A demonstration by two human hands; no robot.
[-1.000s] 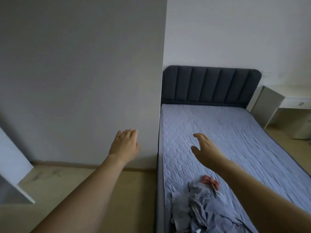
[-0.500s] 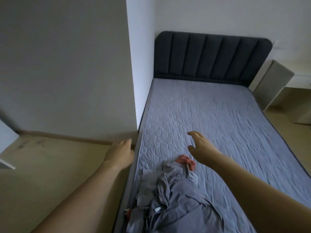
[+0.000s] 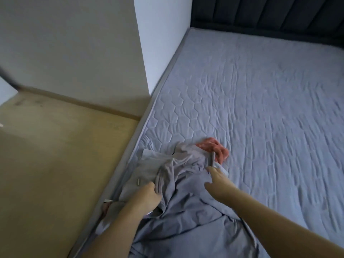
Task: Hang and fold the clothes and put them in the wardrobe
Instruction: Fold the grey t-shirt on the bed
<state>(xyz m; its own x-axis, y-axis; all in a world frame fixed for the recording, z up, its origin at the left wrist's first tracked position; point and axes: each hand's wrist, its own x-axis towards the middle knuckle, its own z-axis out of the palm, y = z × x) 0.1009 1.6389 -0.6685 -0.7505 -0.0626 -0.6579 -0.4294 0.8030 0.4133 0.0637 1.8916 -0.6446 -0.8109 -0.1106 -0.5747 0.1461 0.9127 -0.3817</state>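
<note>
The left hand [image 3: 147, 197] grips a fold of the crumpled grey fabric garment [image 3: 178, 185] on the quilted grey mattress [image 3: 260, 108]. The right hand [image 3: 220, 183], fingers extended and holding nothing, reaches toward 12 o'clock. A bunched pink cloth [image 3: 214, 147] lies there.

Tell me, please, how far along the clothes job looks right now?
Nothing looks done: the grey clothes and a pink garment lie crumpled on the bed. In hand: the left hand grips grey fabric; the right hand reaches in. Hanging, folding and storing remain.
</note>
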